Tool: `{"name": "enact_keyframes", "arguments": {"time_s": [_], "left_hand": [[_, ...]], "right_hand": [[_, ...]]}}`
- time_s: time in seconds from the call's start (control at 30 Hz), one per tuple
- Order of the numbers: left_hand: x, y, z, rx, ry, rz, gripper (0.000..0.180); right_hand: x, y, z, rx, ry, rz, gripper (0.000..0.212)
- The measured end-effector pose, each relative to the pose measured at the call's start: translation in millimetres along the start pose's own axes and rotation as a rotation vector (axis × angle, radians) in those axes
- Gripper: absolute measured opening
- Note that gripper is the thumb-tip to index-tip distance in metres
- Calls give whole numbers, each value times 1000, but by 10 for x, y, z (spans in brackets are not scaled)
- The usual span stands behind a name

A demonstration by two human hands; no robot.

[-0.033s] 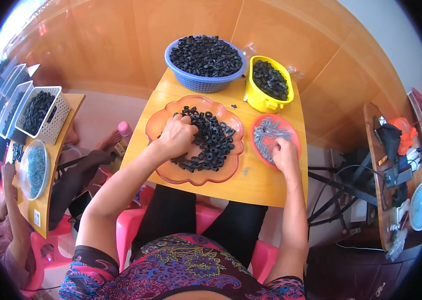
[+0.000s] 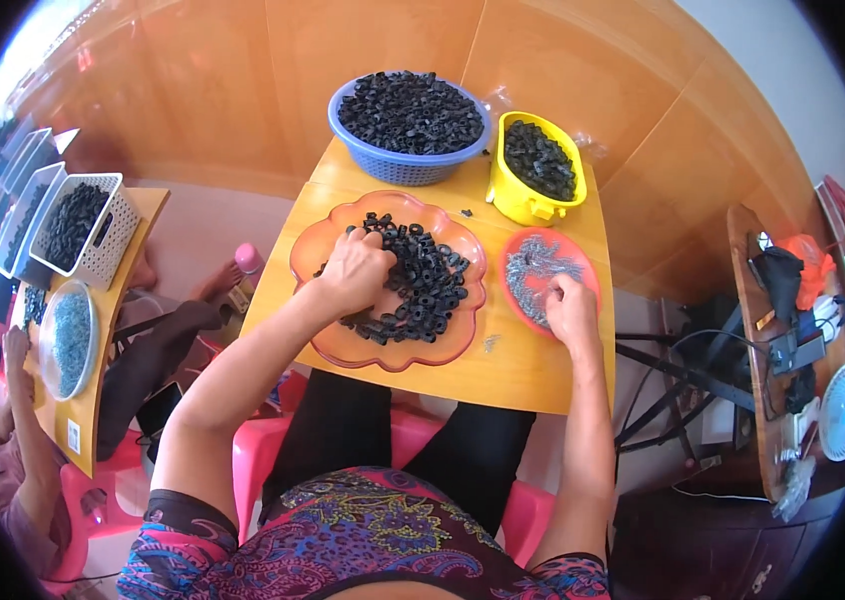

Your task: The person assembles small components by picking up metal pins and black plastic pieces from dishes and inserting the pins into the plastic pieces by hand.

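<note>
My left hand [image 2: 356, 272] rests in the orange scalloped tray [image 2: 308, 240] on the table, its fingers curled down among small black ring-shaped pieces [image 2: 430, 285]. Its fingertips are hidden, so what they hold cannot be made out. On the right, my right hand [image 2: 571, 308] is over the red oval plate [image 2: 588, 262]. Thumb and fingers are pinched together beside a spread of thin silvery metal pins [image 2: 540, 265]. Anything between them is too small to name. A few loose pins [image 2: 491, 343] lie on the table between tray and plate.
Behind the tray stand a blue basket [image 2: 408, 165] and a yellow tub [image 2: 528, 208], both heaped with black pieces. At left, another person's arm [image 2: 33, 430] is by a side table with a white basket [image 2: 108, 245]. A wooden shelf [image 2: 758, 390] stands at right.
</note>
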State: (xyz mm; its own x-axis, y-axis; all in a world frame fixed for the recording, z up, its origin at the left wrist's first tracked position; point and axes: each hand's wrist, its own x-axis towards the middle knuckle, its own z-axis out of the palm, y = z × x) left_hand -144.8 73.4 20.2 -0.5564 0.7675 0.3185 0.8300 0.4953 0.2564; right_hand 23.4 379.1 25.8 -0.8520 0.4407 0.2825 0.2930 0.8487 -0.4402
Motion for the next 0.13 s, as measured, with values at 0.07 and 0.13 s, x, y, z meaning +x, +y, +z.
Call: {"name": "enact_keyframes", "arguments": {"time_s": [0.07, 0.13], "left_hand": [[96, 38, 60, 129, -167, -36, 19], [99, 64, 65, 168, -147, -27, 23]], "right_hand": [[-30, 86, -12, 78, 28, 35, 8], [-64, 174, -17, 160, 51, 69, 8]]}}
